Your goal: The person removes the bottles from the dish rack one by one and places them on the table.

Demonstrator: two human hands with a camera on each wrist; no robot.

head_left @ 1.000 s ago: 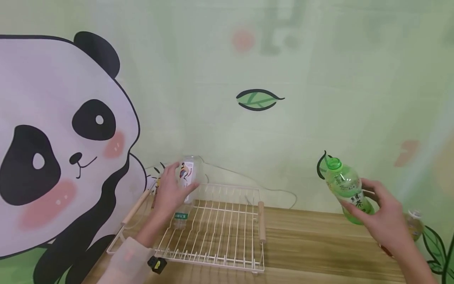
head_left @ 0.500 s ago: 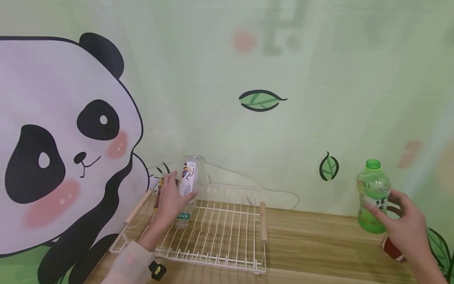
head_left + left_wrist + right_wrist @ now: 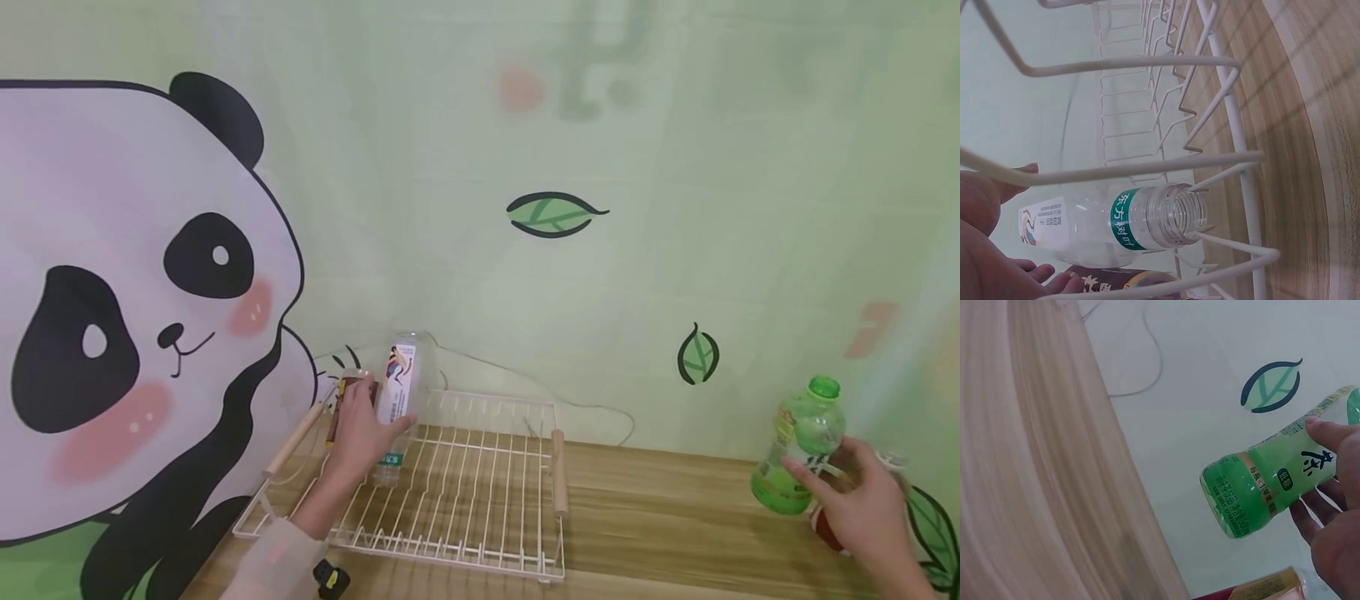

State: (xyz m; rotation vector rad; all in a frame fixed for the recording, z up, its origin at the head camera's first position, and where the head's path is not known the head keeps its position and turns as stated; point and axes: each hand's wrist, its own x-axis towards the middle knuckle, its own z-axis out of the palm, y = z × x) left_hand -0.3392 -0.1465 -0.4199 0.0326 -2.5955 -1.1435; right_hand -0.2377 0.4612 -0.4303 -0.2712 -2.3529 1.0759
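My right hand (image 3: 862, 492) grips a green-tinted plastic tea bottle (image 3: 810, 437) at the right, neck up and leaning right. In the right wrist view the tea bottle's base (image 3: 1225, 500) shows against the backdrop, off the wood. My left hand (image 3: 365, 429) is at the left of a white wire dish rack (image 3: 480, 546), thumb and fingers spread around a clear bottle (image 3: 397, 383) with a white label. That bottle stands neck down in the rack; in the left wrist view its open neck (image 3: 1182, 215) sits among the wires. A brown-labelled bottle (image 3: 1113, 279) is beside it, partly hidden.
Behind my right hand stands another bottle with a red label (image 3: 825, 531), mostly hidden. A small black object (image 3: 330, 579) lies before the rack. The wooden table (image 3: 660, 500) meets a green panda-print backdrop (image 3: 637, 292). A thin cord (image 3: 525, 379) hangs behind the rack.
My right hand has carried the tea bottle right and downward, its neck swinging from leaning left to leaning right. My left hand has eased slightly lower, uncovering more of the brown-labelled bottle.
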